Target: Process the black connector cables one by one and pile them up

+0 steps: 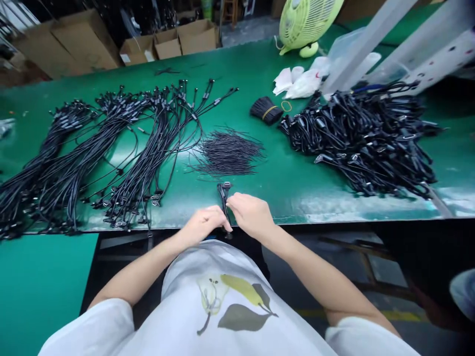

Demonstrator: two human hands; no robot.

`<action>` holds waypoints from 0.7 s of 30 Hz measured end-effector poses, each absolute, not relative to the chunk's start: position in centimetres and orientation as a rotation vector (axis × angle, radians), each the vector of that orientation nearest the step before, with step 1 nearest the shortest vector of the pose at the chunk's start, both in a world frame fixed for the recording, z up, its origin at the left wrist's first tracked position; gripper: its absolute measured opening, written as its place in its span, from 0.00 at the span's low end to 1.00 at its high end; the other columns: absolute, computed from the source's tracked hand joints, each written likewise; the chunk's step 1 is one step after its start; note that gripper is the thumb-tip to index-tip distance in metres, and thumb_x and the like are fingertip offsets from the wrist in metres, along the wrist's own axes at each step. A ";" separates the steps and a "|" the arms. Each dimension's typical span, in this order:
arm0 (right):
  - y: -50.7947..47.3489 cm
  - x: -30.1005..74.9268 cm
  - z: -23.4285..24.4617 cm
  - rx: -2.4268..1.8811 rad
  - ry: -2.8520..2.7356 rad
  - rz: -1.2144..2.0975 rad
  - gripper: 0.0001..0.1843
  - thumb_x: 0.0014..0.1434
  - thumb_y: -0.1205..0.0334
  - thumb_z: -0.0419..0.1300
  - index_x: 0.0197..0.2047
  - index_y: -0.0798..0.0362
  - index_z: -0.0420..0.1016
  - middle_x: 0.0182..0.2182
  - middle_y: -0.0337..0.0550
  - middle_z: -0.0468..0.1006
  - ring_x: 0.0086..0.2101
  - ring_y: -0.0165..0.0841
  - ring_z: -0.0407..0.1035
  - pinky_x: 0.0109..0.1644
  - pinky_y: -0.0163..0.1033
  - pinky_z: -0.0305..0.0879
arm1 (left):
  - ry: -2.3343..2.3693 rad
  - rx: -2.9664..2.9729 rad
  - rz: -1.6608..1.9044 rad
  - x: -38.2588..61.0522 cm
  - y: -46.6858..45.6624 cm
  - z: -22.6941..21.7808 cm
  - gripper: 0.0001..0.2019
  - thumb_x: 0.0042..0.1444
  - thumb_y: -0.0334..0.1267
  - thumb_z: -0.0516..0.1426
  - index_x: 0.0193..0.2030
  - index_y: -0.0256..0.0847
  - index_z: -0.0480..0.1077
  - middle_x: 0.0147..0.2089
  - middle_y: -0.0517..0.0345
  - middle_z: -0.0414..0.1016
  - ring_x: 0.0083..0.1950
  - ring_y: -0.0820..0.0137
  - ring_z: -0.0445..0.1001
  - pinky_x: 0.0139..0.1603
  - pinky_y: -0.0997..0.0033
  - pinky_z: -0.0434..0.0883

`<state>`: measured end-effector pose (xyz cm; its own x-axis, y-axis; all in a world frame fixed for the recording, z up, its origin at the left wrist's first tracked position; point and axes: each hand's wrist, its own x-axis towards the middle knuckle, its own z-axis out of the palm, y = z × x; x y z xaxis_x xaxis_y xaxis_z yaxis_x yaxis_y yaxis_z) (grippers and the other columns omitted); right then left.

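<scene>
A short folded black cable (224, 194) stands between my two hands at the near edge of the green table (282, 183). My left hand (203, 225) is closed around its lower part. My right hand (250, 213) pinches it from the right, fingers curled. The cable's connector end pokes up above my fingers. Just beyond lies a loose pile of thin black twist ties (228, 152).
Rows of bundled black cables (111, 143) cover the table's left. A big heap of loose cables (363, 133) fills the right. A banded bundle of ties (265, 110), white bags (300, 81), a green fan (306, 20) and cardboard boxes (166, 42) sit further back.
</scene>
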<state>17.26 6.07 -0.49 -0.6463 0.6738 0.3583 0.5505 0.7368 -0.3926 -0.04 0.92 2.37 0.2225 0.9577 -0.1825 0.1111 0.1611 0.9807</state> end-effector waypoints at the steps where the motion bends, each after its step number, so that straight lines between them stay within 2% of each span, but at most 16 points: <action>1: 6.2 17.2 -0.3 -0.944 -2.447 0.270 0.15 0.66 0.67 0.48 0.29 0.54 0.70 0.25 0.41 0.71 0.28 0.31 0.61 0.34 0.37 0.49 | 1.260 1.261 0.879 0.3 0.6 1.9 0.21 0.59 0.51 0.56 0.23 0.39 0.76 0.29 0.54 0.70 0.35 0.67 0.69 0.44 0.67 0.66; 3: 6.0 17.0 0.0 -0.931 -2.442 0.201 0.16 0.67 0.66 0.47 0.29 0.54 0.70 0.25 0.42 0.70 0.28 0.31 0.60 0.35 0.37 0.50 | 1.434 1.211 0.999 0.7 0.3 0.7 0.18 0.59 0.51 0.56 0.27 0.40 0.74 0.30 0.56 0.70 0.36 0.67 0.68 0.47 0.66 0.66; 5: 5.4 16.6 0.0 -0.904 -2.415 0.295 0.17 0.67 0.66 0.46 0.30 0.54 0.71 0.26 0.42 0.70 0.29 0.31 0.60 0.36 0.36 0.51 | 1.474 1.184 1.080 0.7 0.3 -0.2 0.16 0.60 0.51 0.55 0.37 0.40 0.74 0.38 0.54 0.73 0.42 0.66 0.70 0.51 0.65 0.66; 7: 5.0 16.3 -0.3 -0.933 -2.322 0.559 0.17 0.67 0.64 0.46 0.31 0.54 0.71 0.28 0.43 0.71 0.31 0.31 0.62 0.37 0.36 0.53 | 1.401 1.241 1.073 0.6 0.4 -0.6 0.16 0.61 0.49 0.54 0.47 0.41 0.73 0.50 0.51 0.73 0.53 0.63 0.69 0.60 0.64 0.63; 9: 4.9 16.1 -1.0 -0.988 -2.120 1.025 0.15 0.66 0.61 0.48 0.30 0.54 0.70 0.29 0.44 0.71 0.30 0.30 0.62 0.36 0.35 0.55 | 1.356 1.285 1.064 0.7 0.3 -0.5 0.16 0.62 0.48 0.53 0.50 0.40 0.73 0.56 0.49 0.71 0.61 0.62 0.65 0.65 0.63 0.58; 10: 5.1 16.0 -1.3 -1.001 -2.006 1.253 0.15 0.65 0.58 0.50 0.29 0.54 0.69 0.27 0.42 0.70 0.28 0.29 0.61 0.33 0.35 0.56 | 1.357 1.279 1.068 0.9 0.2 -0.5 0.17 0.62 0.48 0.53 0.49 0.40 0.73 0.56 0.49 0.71 0.61 0.61 0.66 0.65 0.63 0.58; 13: 5.8 16.4 -2.1 -0.889 -1.675 1.907 0.19 0.62 0.49 0.51 0.25 0.52 0.62 0.17 0.32 0.54 0.17 0.25 0.46 0.22 0.32 0.49 | 1.307 1.175 1.102 1.8 0.1 -0.3 0.18 0.61 0.50 0.56 0.48 0.39 0.73 0.50 0.50 0.75 0.55 0.61 0.71 0.61 0.63 0.62; 15: 6.2 17.2 -2.2 -0.758 -1.467 2.250 0.21 0.60 0.44 0.53 0.25 0.52 0.61 0.16 0.27 0.47 0.16 0.22 0.37 0.18 0.31 0.42 | 1.213 0.999 1.187 2.1 0.6 -0.1 0.18 0.59 0.51 0.57 0.48 0.40 0.72 0.42 0.54 0.76 0.45 0.66 0.74 0.55 0.65 0.66; 16: 6.3 17.6 -2.2 -0.722 -1.364 2.355 0.22 0.59 0.43 0.54 0.26 0.53 0.62 0.16 0.26 0.47 0.16 0.21 0.37 0.18 0.30 0.40 | 1.178 0.885 1.259 2.1 1.1 0.0 0.17 0.59 0.50 0.58 0.48 0.41 0.71 0.36 0.57 0.74 0.38 0.70 0.73 0.50 0.67 0.68; 18: 6.3 18.5 -2.0 -0.804 -1.316 2.283 0.22 0.60 0.43 0.54 0.28 0.55 0.65 0.17 0.28 0.51 0.17 0.21 0.41 0.20 0.29 0.43 | 1.149 0.649 1.403 2.0 2.2 0.4 0.15 0.59 0.49 0.58 0.45 0.41 0.71 0.26 0.66 0.64 0.24 0.78 0.63 0.36 0.74 0.68; 20: 6.0 18.9 -1.8 -0.994 -1.423 1.938 0.19 0.63 0.47 0.52 0.34 0.56 0.69 0.20 0.32 0.58 0.20 0.23 0.51 0.23 0.29 0.51 | 1.141 0.500 1.491 2.0 3.3 0.7 0.12 0.59 0.46 0.59 0.41 0.39 0.70 0.21 0.71 0.52 0.18 0.81 0.50 0.25 0.79 0.61; 21: 5.7 18.8 -1.7 -1.056 -1.486 1.756 0.17 0.64 0.49 0.52 0.38 0.55 0.70 0.24 0.35 0.63 0.23 0.24 0.57 0.26 0.30 0.57 | 1.122 0.468 1.503 2.1 3.7 0.7 0.11 0.59 0.45 0.59 0.40 0.38 0.70 0.21 0.72 0.50 0.18 0.82 0.48 0.24 0.79 0.59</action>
